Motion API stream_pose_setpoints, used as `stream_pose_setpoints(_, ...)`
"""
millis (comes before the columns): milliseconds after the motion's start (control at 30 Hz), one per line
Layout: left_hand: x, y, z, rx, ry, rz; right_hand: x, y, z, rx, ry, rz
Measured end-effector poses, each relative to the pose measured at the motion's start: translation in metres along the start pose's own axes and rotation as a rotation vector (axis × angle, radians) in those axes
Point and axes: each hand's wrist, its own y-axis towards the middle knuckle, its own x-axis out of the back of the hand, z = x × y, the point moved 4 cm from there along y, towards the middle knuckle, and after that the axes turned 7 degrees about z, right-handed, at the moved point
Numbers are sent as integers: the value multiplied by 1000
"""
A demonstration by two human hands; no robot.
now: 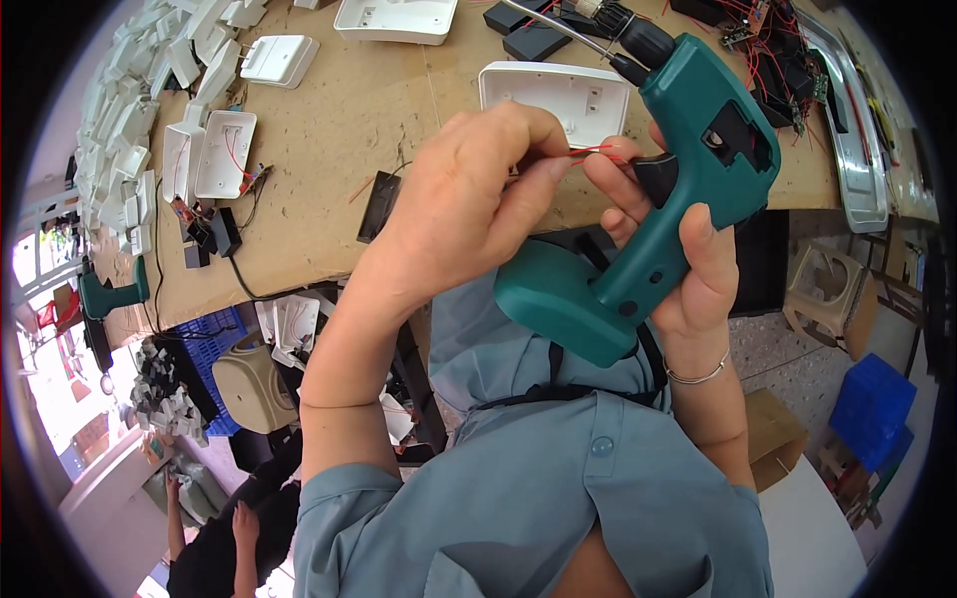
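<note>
My right hand [703, 279] is wrapped round the handle of a green cordless drill [653, 249], its black chuck [646, 40] pointing to the far left. Beside the chuck runs a thin metal rod [573, 35] with a black collar; how it is fixed I cannot tell. In my left hand [469, 189], thumb and forefinger pinch thin red wires [593, 149], which stretch toward the right fingertips by the trigger. Just beyond the wires lies an open white plastic housing [553, 95]. A small black box [379, 206] is on the table beside my left wrist.
White housings [130, 130] are heaped at the left, near another green drill [115, 291]. Wired circuit boards [773, 60] and a metal tray [847, 130] are at the far right. Stools [832, 294] and a blue crate [204, 364] stand below the tabletop [309, 179]. Another person [234, 533] is at lower left.
</note>
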Motion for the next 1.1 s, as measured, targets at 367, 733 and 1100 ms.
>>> stream_pose_setpoints(367,-6,4,0,49,-172,-54,4,3,-2,4,-3,4)
stream_pose_setpoints(733,-3,2,4,127,-92,-236,11,-7,4,178,-14,-132)
stream_pose_setpoints(1100,-10,3,-3,72,102,-326,17,5,1,94,28,-149)
